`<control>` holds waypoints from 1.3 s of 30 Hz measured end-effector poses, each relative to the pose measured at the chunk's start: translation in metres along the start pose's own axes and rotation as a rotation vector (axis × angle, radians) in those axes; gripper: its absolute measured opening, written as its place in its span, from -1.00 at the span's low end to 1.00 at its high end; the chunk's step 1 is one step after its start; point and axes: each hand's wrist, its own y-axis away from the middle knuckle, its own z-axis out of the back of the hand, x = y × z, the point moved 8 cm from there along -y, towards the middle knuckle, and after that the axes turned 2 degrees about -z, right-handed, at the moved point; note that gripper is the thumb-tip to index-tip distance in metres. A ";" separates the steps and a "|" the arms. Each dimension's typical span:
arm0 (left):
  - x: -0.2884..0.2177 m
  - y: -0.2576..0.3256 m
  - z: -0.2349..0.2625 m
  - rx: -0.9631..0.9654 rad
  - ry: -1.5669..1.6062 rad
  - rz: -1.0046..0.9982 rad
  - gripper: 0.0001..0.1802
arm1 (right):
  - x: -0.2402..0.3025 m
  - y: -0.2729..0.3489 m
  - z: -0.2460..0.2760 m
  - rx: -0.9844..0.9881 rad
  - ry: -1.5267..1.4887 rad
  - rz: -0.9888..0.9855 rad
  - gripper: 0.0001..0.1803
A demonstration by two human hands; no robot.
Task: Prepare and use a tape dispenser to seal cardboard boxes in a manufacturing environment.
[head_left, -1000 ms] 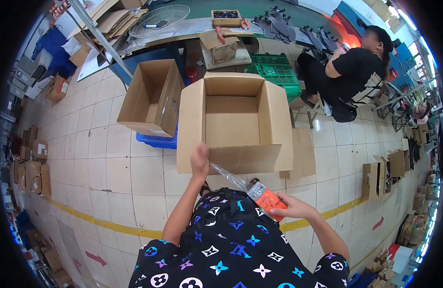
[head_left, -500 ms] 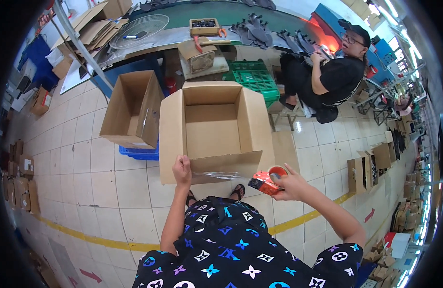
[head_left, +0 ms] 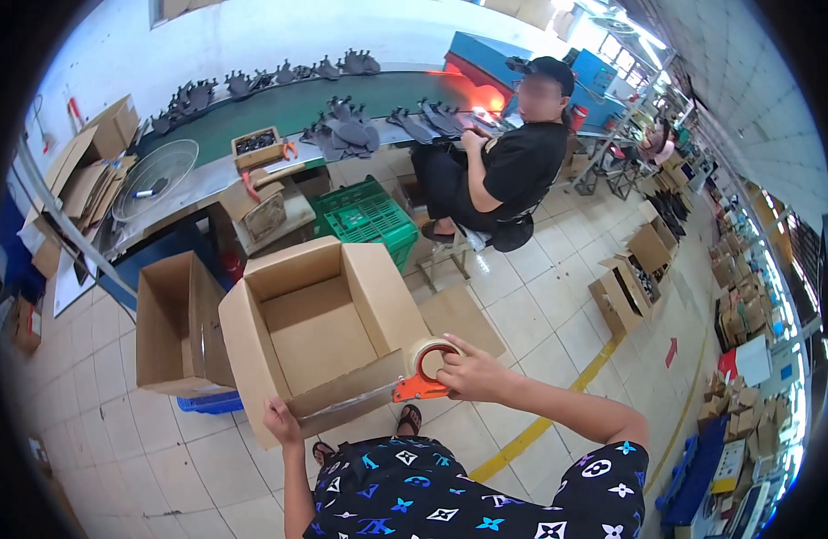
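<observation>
An open cardboard box [head_left: 317, 325] stands in front of me, its inside bare and its side flaps folded out. At the left corner of its near flap my left hand [head_left: 284, 422] is closed, gripping the cardboard edge. My right hand [head_left: 475, 370] holds an orange tape dispenser [head_left: 420, 388] with a roll of tape [head_left: 418, 357] at the flap's right end. A strip of clear tape [head_left: 353, 402] runs along the near flap toward the dispenser. The fingers partly hide the dispenser's handle.
A second open carton [head_left: 179, 328] stands left, on a blue crate [head_left: 207, 402]. Beyond are a green crate [head_left: 365, 220] and a workbench with grey parts [head_left: 347, 128]. A seated co-worker [head_left: 513, 162] is at the far right. A flat cardboard sheet [head_left: 463, 322] lies beside the box.
My view has turned to the right. The tape dispenser has come up against the flap's right end and tilted; the tape, loosely stretched before, now runs close along the flap. My left hand keeps its corner.
</observation>
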 end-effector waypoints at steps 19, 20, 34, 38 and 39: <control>-0.002 -0.004 -0.005 0.024 0.028 -0.016 -0.52 | 0.014 0.017 0.009 -0.077 -0.060 -0.040 -0.78; -0.002 -0.004 -0.004 0.027 0.030 -0.017 -0.52 | 0.016 0.018 0.009 -0.077 -0.060 -0.044 -0.78; -0.052 -0.020 0.015 0.032 -0.354 -0.123 -0.56 | 0.030 0.022 -0.038 0.576 -1.120 -0.670 -0.49; -0.115 0.000 0.016 0.137 -0.484 -0.403 -0.69 | 0.043 0.028 -0.077 0.075 -1.876 -0.935 -0.49; -0.126 0.006 0.009 0.244 -0.479 -0.454 -0.69 | 0.044 0.025 -0.082 0.013 -2.006 -0.999 -0.51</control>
